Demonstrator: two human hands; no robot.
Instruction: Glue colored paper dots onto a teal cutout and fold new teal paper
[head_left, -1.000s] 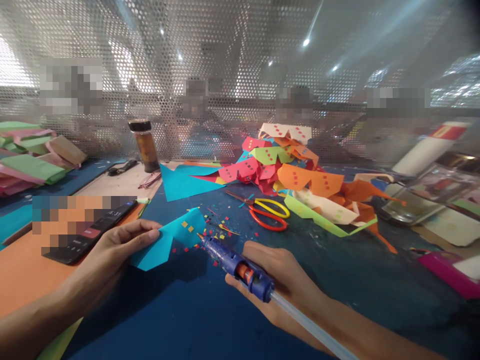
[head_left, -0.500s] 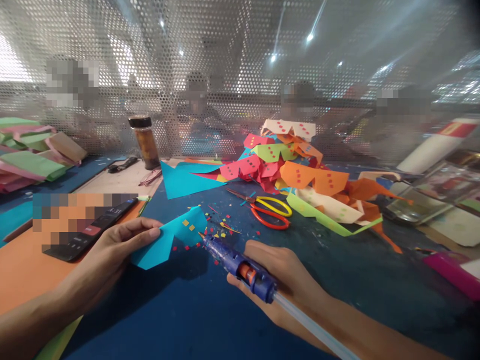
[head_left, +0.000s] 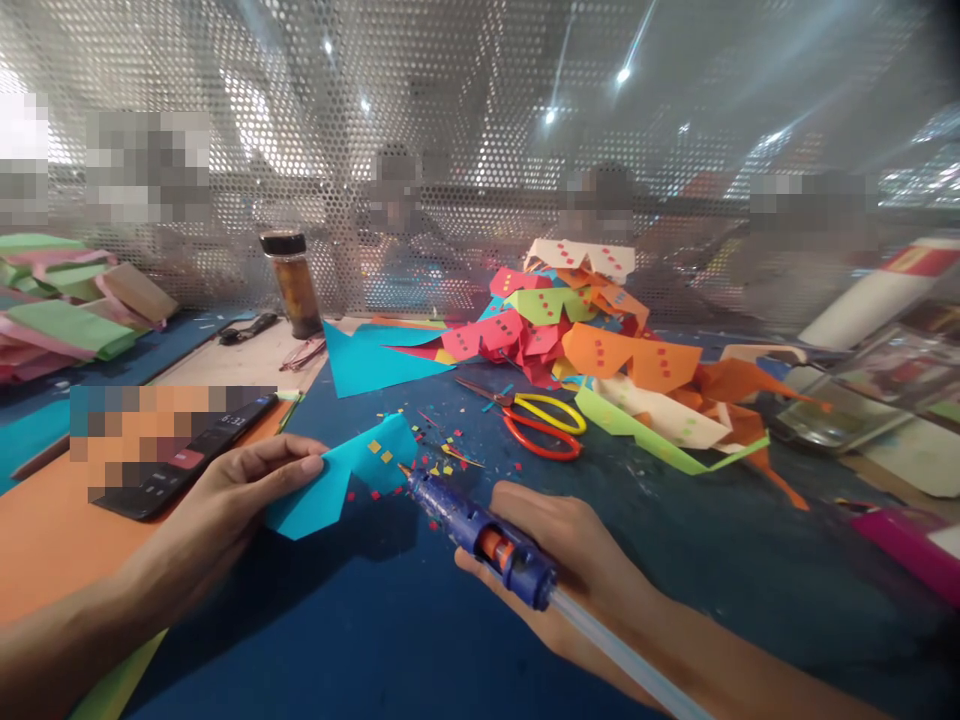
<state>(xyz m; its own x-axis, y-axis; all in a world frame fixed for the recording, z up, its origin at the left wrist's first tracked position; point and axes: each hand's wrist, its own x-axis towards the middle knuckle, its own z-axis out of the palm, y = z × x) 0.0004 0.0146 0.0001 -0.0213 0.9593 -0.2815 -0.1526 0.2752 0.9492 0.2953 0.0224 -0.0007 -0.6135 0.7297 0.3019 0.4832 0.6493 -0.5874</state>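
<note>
Blue mat below. My left hand pinches the paper; my right hand grips the glue gun, nozzle at the paper's edge. Gluing step, I judge; next needs a steady squeeze.

Surface: dark blue, filling the lower centre of the frame.
Centre: red-and-yellow scissors, with tiny paper scraps strewn just left of them.
Upper centre: pile of coloured cut-outs, with a teal sheet to its left.
Left: orange sheet bearing a black phone.
Upper left: jar, folded paper stacks.
Right edge: magenta object.
</note>
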